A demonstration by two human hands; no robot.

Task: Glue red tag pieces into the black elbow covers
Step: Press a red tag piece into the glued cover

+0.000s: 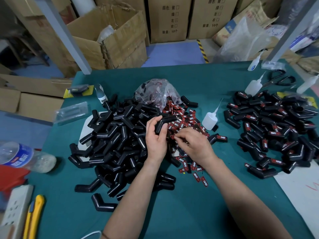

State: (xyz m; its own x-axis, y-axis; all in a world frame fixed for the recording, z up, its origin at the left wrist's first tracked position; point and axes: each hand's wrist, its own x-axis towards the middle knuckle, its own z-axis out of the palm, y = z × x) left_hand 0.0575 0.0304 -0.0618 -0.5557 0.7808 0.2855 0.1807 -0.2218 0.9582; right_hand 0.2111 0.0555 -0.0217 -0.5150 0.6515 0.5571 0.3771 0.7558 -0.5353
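My left hand (156,137) grips one black elbow cover (164,122) above the middle of the green table (189,213). Beside it my right hand (194,144) pinches a red tag piece (173,136) over the scattered red tags (183,121). A big heap of bare black elbow covers (117,140) lies to the left. Another heap of covers with red tags on them (274,128) lies to the right. A small white glue bottle (209,120) with a long nozzle stands just right of the tags.
A clear bag of tags (155,92) sits behind the tag pile. More glue bottles (253,86) and black scissors (278,78) lie at the back right. A water bottle (22,156), a power strip (16,209) and a yellow knife (34,214) lie at the left edge. Cardboard boxes (112,37) stand behind.
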